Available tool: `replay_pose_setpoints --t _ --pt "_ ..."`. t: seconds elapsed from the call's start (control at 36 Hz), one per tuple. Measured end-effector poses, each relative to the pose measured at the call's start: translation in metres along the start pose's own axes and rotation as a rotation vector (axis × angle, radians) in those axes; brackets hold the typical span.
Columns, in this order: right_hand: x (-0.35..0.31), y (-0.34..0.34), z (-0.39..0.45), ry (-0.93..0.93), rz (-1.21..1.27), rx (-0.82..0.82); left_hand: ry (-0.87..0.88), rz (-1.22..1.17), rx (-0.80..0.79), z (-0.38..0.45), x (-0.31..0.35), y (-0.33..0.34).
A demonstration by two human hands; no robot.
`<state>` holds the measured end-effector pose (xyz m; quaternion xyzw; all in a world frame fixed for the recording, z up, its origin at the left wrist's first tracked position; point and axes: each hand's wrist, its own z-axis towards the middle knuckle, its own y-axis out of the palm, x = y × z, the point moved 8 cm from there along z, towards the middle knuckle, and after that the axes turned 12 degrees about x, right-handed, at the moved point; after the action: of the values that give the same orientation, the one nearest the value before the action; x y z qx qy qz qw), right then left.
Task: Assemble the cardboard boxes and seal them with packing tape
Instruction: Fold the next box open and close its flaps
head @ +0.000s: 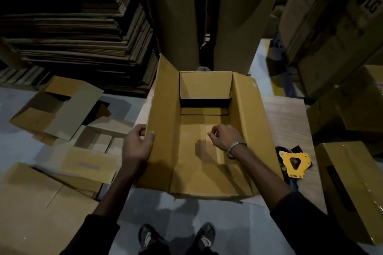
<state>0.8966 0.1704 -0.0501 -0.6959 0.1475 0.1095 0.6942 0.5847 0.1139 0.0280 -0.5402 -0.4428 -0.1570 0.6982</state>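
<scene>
- You're mid-assembly: the open brown cardboard box (207,130) sits on the pale wooden table (288,118), flaps still up.
- Your left hand (137,145) grips its left flap, thumb curled over the edge; your right hand (224,136) hovers inside, fingers loosely curled, empty.
- Next, likely fold flaps, then reach the yellow tape dispenser (294,163) beside the box.
- Flattened cardboard stacks (78,33) crowd this dim storeroom.
</scene>
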Motion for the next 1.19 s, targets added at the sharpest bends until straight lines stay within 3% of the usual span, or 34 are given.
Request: replay_pose_setpoints --t 0.11,0.17,0.28,0.44,0.56,0.67,0.81,0.92,1.0,1.08,1.19 --pt "0.002 0.016 0.062 0.032 0.089 -0.111 0.026 -0.02 -0.013 0.003 -0.011 -0.001" --pt "0.013 0.033 0.095 0.208 0.349 -0.171 0.024 -0.026 -0.014 0.007 -0.02 -0.002" --pt "0.034 0.066 0.127 0.751 1.012 -0.232 0.035 -0.023 0.014 0.008 -0.034 -0.003" --pt "0.028 0.08 0.154 0.992 1.585 -0.122 0.022 0.032 0.004 0.017 -0.048 -0.001" --pt "0.021 0.055 0.159 1.055 1.522 0.118 0.028 0.033 0.02 0.015 -0.035 -0.002" --pt "0.013 0.017 0.175 0.918 1.398 0.274 0.048 0.079 0.029 0.011 -0.01 0.002" --pt "0.008 0.016 0.178 0.87 1.244 0.057 0.008 0.036 -0.001 0.007 0.009 0.009" --pt "0.016 0.033 0.16 0.911 1.305 -0.195 0.049 0.031 -0.096 0.004 0.029 0.026" --pt "0.03 0.029 0.139 0.898 1.214 -0.26 0.032 -0.062 -0.205 -0.008 0.05 0.051" --pt "0.056 0.012 0.111 0.829 1.161 -0.163 0.068 -0.041 -0.252 -0.024 0.065 0.076" --pt "0.111 -0.021 0.063 0.706 1.093 0.192 0.161 0.021 -0.314 -0.04 0.067 0.112"
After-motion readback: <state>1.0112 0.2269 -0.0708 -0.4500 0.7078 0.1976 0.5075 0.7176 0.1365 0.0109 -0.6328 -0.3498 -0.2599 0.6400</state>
